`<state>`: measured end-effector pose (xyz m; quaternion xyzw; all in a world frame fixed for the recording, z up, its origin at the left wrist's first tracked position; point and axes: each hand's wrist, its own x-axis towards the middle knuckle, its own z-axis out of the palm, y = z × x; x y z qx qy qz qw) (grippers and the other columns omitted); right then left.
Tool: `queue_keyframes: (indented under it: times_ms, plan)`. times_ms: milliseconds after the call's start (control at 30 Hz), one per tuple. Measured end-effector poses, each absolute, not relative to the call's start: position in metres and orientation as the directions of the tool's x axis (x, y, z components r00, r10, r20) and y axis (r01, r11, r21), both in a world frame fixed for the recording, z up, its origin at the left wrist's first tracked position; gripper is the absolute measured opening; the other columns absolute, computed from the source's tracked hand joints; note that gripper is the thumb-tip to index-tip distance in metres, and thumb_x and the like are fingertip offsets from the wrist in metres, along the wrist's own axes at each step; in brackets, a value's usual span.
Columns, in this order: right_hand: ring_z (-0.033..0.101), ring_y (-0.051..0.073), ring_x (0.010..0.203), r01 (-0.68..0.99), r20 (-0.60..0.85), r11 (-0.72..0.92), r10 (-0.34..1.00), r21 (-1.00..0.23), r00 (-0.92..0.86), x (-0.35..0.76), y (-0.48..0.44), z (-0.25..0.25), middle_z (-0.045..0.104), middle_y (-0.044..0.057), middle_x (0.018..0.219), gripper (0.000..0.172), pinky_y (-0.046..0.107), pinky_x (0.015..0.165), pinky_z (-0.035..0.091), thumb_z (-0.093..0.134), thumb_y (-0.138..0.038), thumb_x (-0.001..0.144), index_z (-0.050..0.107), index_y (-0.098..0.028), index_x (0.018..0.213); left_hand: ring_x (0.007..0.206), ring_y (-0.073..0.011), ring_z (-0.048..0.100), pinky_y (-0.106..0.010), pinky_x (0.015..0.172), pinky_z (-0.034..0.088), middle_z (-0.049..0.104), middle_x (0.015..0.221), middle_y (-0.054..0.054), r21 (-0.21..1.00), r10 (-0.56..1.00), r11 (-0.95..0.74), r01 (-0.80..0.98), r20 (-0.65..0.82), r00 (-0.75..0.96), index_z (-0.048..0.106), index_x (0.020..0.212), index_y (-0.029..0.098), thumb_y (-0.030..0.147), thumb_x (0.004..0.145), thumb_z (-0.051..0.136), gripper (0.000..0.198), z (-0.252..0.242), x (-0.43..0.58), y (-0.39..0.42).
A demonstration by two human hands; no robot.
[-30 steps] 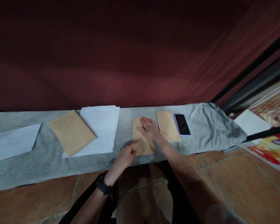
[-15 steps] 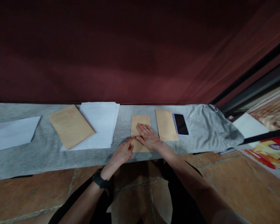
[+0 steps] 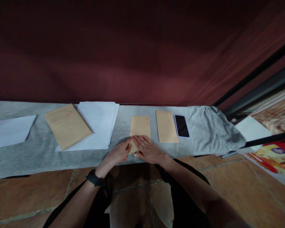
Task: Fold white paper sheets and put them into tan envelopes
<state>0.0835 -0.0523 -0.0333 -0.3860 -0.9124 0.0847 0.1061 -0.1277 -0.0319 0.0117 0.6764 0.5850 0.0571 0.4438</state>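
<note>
A tan paper envelope [image 3: 140, 125] lies upright to me on the grey cloth, its lower part covered by my hands. My right hand [image 3: 148, 150] rests flat on it, palm down, with fingers stretched out and nothing held. On the envelope's left edge is my left hand [image 3: 120, 151], index finger extended to meet the right fingertips; its other fingers curl partly out of sight. To the right lie a second tan envelope [image 3: 166, 126] and a dark-screened phone [image 3: 181, 126] in a pale purple case.
Left of my hands, a stack of tan envelopes [image 3: 67, 126] overlaps white paper sheets [image 3: 101, 123]. Another white sheet [image 3: 10, 131] lies farther left. Behind the cloth-covered bench [image 3: 204, 126] hangs dark red fabric [image 3: 133, 57]. A colourful printed box [image 3: 275, 158] is on the right.
My right hand has slid down the envelope toward me, uncovering its upper part. My left hand has stayed at the left edge, its index finger now meeting the right fingertips.
</note>
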Motion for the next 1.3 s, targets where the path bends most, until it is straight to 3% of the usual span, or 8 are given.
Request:
queue_keyframes:
  times_ms: [133,300,500,633,800,900,1067,1300]
  plan:
    - [0.025,0.026,0.156,0.65,0.117,0.716,0.69,-0.256,-0.714,0.085,-0.066,-0.029,0.028,0.017,0.167,0.077,0.045,0.131,0.017,0.039,-0.059,0.105,0.025,-0.008,0.161,0.077,-0.0221,0.073,-0.032,0.07,0.056,0.078,0.089,-0.007,0.537,0.96,-0.095,0.838,-0.174,0.22,0.071,0.125,0.024,0.036,0.098,0.047,0.038,0.013,-0.128,-0.02]
    - [0.034,0.026,0.153,0.601,0.094,0.747,0.645,-0.285,-0.758,0.083,-0.074,-0.021,0.045,0.018,0.159,0.07,0.044,0.13,0.019,0.045,-0.057,0.104,0.04,-0.009,0.154,0.132,-0.0218,0.058,-0.039,0.113,0.045,0.064,0.141,-0.01,0.545,0.876,-0.473,0.692,0.211,0.433,0.061,0.138,0.019,0.037,0.104,0.036,0.046,-0.003,-0.095,-0.003]
    - [0.039,0.022,0.15,0.485,0.095,0.797,0.549,-0.36,-0.831,0.089,-0.071,-0.012,0.048,0.012,0.158,0.065,0.04,0.127,0.026,0.054,-0.051,0.101,0.041,-0.016,0.155,0.154,-0.0202,0.03,-0.044,0.127,0.023,0.04,0.164,-0.01,0.332,0.779,-0.609,0.72,0.083,0.621,0.039,0.156,0.017,0.042,0.106,0.027,0.057,-0.036,-0.066,0.02]
    - [0.042,0.016,0.148,0.401,0.146,0.8,0.507,-0.446,-0.85,0.094,-0.068,-0.008,0.052,0.008,0.155,0.049,0.035,0.125,0.029,0.054,-0.039,0.102,0.052,-0.018,0.147,0.156,-0.0197,0.025,-0.041,0.128,0.017,0.033,0.167,-0.008,0.237,0.79,-0.607,0.758,0.074,0.609,0.033,0.159,0.018,0.041,0.105,0.028,0.059,-0.037,-0.053,0.042]
    - [0.064,0.012,0.123,0.4,0.207,0.672,0.635,-0.624,-0.745,0.093,-0.065,-0.009,0.074,0.001,0.126,0.028,0.026,0.113,0.042,0.047,-0.031,0.105,0.071,-0.022,0.118,0.156,-0.0236,0.027,-0.046,0.129,0.014,0.036,0.166,-0.01,0.227,0.834,-0.55,0.804,0.097,0.543,0.034,0.159,0.015,0.038,0.103,0.028,0.061,-0.034,-0.032,0.072]
    - [0.072,0.013,0.1,0.477,0.155,0.509,0.783,-0.717,-0.602,0.092,-0.064,-0.013,0.079,0.0,0.099,0.033,0.023,0.096,0.052,0.044,-0.027,0.105,0.075,-0.023,0.094,0.156,-0.0244,0.026,-0.046,0.129,0.013,0.036,0.166,-0.012,0.229,0.839,-0.541,0.809,0.088,0.537,0.034,0.159,0.012,0.038,0.103,0.028,0.061,-0.035,-0.03,0.074]
    - [0.068,0.014,0.07,0.498,0.105,0.24,0.953,-0.833,-0.283,0.096,-0.054,-0.022,0.072,-0.002,0.072,0.042,0.024,0.071,0.055,0.042,-0.029,0.104,0.069,-0.023,0.072,0.157,-0.0227,0.022,-0.045,0.128,0.014,0.032,0.168,-0.011,0.201,0.775,-0.629,0.751,0.084,0.626,0.032,0.159,0.014,0.035,0.103,0.03,0.06,-0.041,-0.047,0.044]
    - [0.067,0.018,0.075,0.498,0.148,0.195,0.98,-0.845,-0.132,0.102,-0.039,-0.025,0.069,0.001,0.076,0.045,0.029,0.076,0.056,0.033,-0.042,0.105,0.066,-0.024,0.079,0.158,-0.0226,0.018,-0.047,0.128,0.012,0.036,0.166,-0.01,0.199,0.724,-0.682,0.703,0.048,0.688,0.033,0.159,0.018,0.037,0.105,0.033,0.058,-0.041,-0.06,-0.011]
